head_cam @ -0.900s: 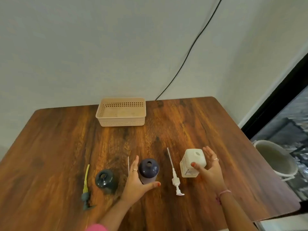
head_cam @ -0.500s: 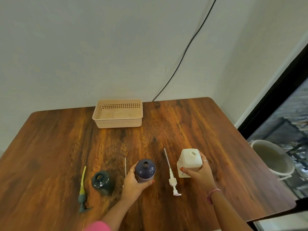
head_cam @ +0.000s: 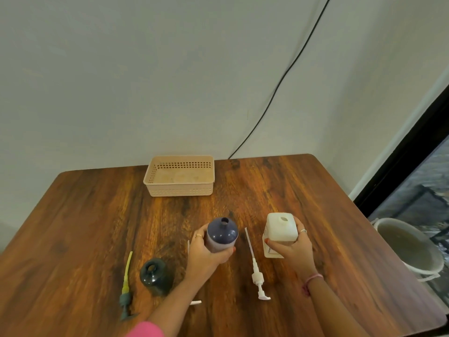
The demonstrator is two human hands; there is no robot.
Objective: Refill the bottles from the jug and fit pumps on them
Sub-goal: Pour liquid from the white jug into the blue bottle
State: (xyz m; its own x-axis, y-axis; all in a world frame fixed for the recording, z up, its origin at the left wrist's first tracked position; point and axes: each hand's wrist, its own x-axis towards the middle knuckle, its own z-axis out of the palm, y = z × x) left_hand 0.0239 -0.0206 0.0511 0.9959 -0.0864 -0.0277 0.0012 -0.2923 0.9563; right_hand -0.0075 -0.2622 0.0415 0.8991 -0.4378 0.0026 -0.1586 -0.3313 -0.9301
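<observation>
Head view, single frame. Table (head_cam: 303,190): dark wood, against a pale wall. Left hand (head_cam: 206,254): fingers wrapped tight around the purple bottle (head_cam: 221,234), which stands upright near the table's middle with its neck open; thumb on the bottle's right side, fingers on its left, a ring on one finger. Right hand (head_cam: 291,249): clamped on the jug (head_cam: 280,231), white and square-bodied, its round mouth uncapped and facing up; thumb across the near face, fingers over the right edge; whether the jug's base touches the table cannot be told. Bottle and jug stand near each other, apart. White pump (head_cam: 257,271): lying flat on the table between the two hands, tube pointing away, nozzle toward the person, touched by neither hand. Green bottle (head_cam: 155,276): squat, dark, open-mouthed, just left of the left wrist, untouched. Yellow pump (head_cam: 126,285): lying flat further left, yellow tube pointing away, dark head nearest the person. Third pump (head_cam: 195,302): white, mostly hidden under the left forearm. Basket (head_cam: 179,190): beige, perforated, at the far edge by the wall. Bucket (head_cam: 410,249): pale, on the floor to the right, off the table.
</observation>
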